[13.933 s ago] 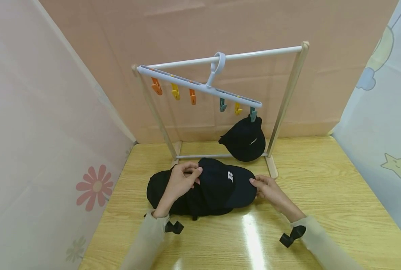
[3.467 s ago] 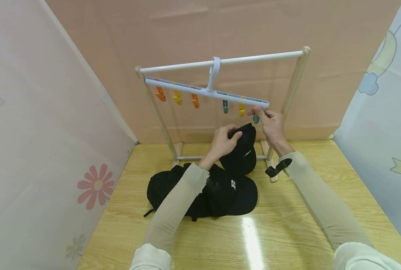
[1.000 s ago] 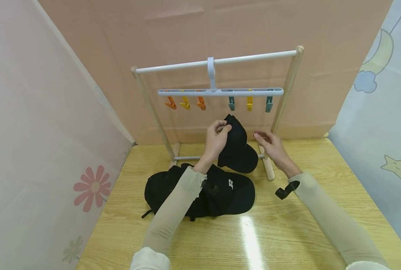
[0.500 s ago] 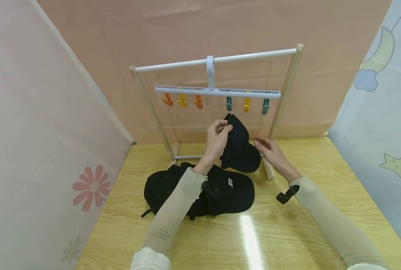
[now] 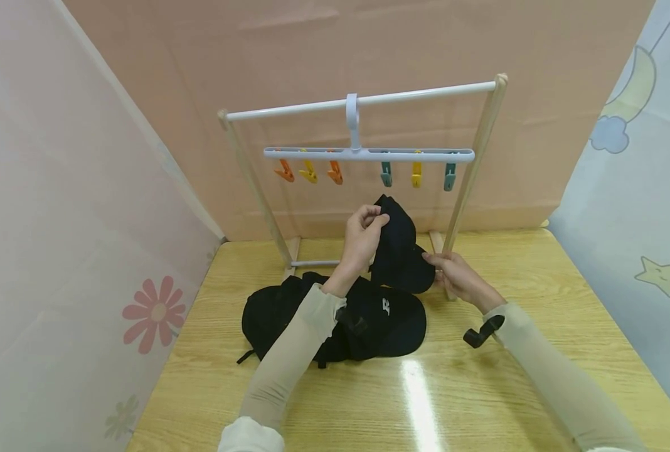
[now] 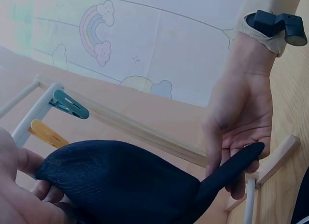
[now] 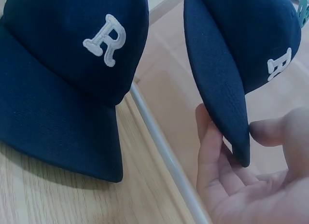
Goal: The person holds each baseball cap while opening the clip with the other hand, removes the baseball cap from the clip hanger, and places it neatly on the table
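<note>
A dark baseball cap [image 5: 398, 242] with a white letter R hangs between my two hands below the clip hanger [image 5: 312, 152]. My left hand [image 5: 363, 235] pinches the edge of its crown at the upper left. At the lower right, my right hand [image 5: 460, 276] holds the brim [image 7: 217, 84], thumb on one face and fingers on the other. In front lies another dark cap [image 5: 405, 323] with the same white letter, brim to the right. It overlaps more black caps [image 5: 264, 314], partly hidden by my left forearm.
The hanger hooks over the white top bar [image 5: 425, 96] of a wooden-legged rack. Orange, yellow and teal clips [image 5: 450, 177] hang from it, holding nothing. A low bar [image 5: 315, 263] joins the rack's feet on the wooden table [image 5: 482, 402].
The cap hung from the right teal clip at first; my right hand was at that clip later. Now the cap is off it, and my right hand has moved down onto the brim.
</note>
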A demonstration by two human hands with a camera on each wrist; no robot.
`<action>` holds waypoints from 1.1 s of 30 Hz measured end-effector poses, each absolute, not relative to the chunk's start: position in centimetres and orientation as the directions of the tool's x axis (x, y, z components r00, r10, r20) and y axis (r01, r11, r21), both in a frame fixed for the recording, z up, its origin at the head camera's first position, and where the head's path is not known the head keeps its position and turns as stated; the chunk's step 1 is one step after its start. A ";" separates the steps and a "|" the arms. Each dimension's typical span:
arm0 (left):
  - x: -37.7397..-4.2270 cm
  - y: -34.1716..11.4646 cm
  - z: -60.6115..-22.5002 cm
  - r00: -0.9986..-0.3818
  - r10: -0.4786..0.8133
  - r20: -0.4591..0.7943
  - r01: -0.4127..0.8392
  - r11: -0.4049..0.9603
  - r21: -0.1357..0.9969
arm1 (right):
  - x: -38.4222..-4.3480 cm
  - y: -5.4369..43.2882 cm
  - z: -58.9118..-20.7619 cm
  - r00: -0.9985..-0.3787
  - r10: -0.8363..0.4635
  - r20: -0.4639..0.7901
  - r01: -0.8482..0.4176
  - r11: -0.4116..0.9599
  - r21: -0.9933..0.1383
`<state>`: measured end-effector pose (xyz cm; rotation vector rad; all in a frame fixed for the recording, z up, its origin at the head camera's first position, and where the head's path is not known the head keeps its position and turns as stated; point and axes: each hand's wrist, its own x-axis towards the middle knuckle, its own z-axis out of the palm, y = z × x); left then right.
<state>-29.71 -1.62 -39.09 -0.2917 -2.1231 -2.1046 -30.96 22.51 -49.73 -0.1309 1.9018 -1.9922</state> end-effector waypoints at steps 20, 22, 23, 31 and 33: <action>-28.2 -3.5 -39.1 -0.952 0.215 0.218 0.215 -0.038 0.976 | -28.9 25.1 -47.8 -0.926 -0.305 -0.224 0.224 0.036 -0.974; -27.9 -3.7 -38.9 -0.949 0.229 0.216 0.215 -0.033 0.976 | -28.6 25.2 -47.7 -0.929 -0.301 -0.216 0.219 0.024 -0.975; -27.8 -3.8 -38.9 -0.948 0.235 0.215 0.215 -0.027 0.976 | -28.4 25.3 -47.6 -0.930 -0.301 -0.211 0.217 0.012 -0.976; -27.0 -4.4 -38.3 -0.932 0.307 0.194 0.199 -0.016 0.980 | -26.9 26.0 -47.2 -0.931 -0.323 -0.170 0.197 -0.053 -0.979; -26.9 -4.6 -38.2 -0.927 0.323 0.193 0.199 -0.014 0.980 | -26.6 26.2 -47.2 -0.931 -0.328 -0.159 0.188 -0.057 -0.980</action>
